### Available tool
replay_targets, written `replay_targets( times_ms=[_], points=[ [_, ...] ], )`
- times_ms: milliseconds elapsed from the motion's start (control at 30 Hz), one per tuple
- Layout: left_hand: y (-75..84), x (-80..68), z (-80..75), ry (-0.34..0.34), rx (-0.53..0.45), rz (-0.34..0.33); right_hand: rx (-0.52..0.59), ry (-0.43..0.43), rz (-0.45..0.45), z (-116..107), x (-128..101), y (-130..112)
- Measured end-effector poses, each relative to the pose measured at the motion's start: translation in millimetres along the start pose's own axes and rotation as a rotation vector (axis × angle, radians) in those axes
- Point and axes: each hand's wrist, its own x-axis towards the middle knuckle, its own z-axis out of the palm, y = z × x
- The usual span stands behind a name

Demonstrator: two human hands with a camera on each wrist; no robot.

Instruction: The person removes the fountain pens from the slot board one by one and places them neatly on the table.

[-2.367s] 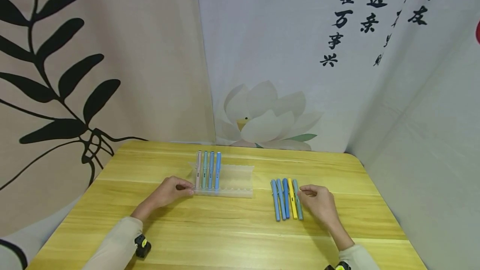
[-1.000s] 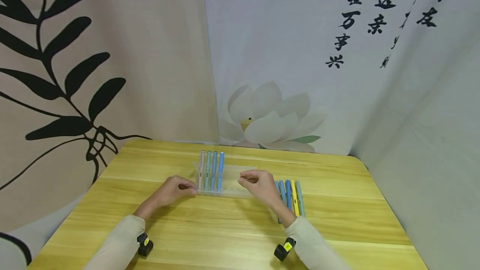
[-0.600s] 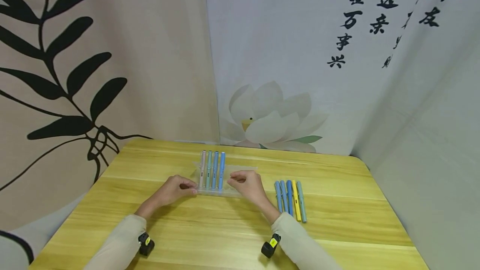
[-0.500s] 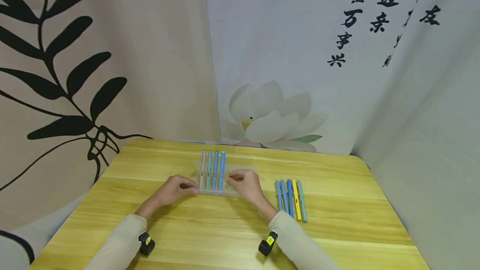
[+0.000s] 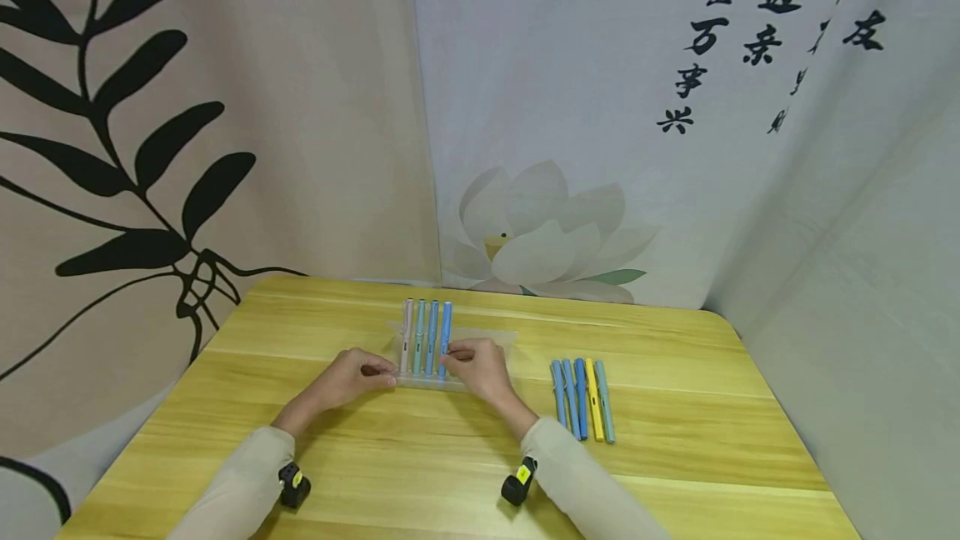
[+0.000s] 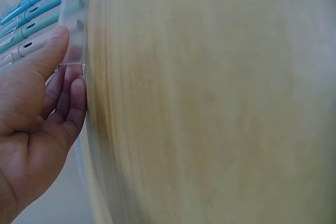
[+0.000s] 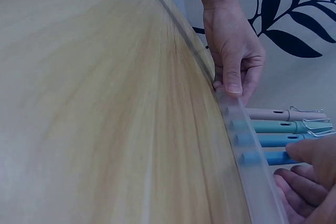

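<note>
My left hand [image 5: 365,379] pinches the left end of a clear plastic pen holder [image 5: 427,384], thumb on top and fingers below in the left wrist view. A pink pen [image 5: 407,338], a green pen [image 5: 419,338] and a blue pen [image 5: 432,340] stand in a row in it, tilted back. To their right is a brighter blue pen [image 5: 447,323], its lower end in the holder's front strip. My right hand [image 5: 480,367] holds this pen between thumb and fingers, the thumb [image 7: 310,151] lying on its barrel in the right wrist view.
Several loose pens lie side by side on the wooden table [image 5: 420,465] at the right, among them a yellow pen [image 5: 594,400] and a green pen [image 5: 604,402]. A printed curtain [image 5: 555,107] hangs behind the table's back edge.
My right hand has moved left from the loose pens to the holder, and its fingers have come onto the brighter blue pen. My left hand keeps its grip on the holder's end.
</note>
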Motion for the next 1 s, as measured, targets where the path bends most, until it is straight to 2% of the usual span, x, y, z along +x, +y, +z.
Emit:
replay_targets(
  times_ms=[567, 767, 1000],
  points=[
    [2.0, -0.9, -1.4, -0.007, -0.012, -0.004, -0.034, 0.004, 0.003, 1, 2, -5],
    [1.0, 0.1, -1.3, -0.006, -0.001, -0.008, -0.039, 0.042, -0.02, -5, 5, -12],
    [0.1, 0.5, -1.3, -0.002, -0.003, -0.003, -0.021, 0.033, -0.014, -16, 2, -19]
  ],
)
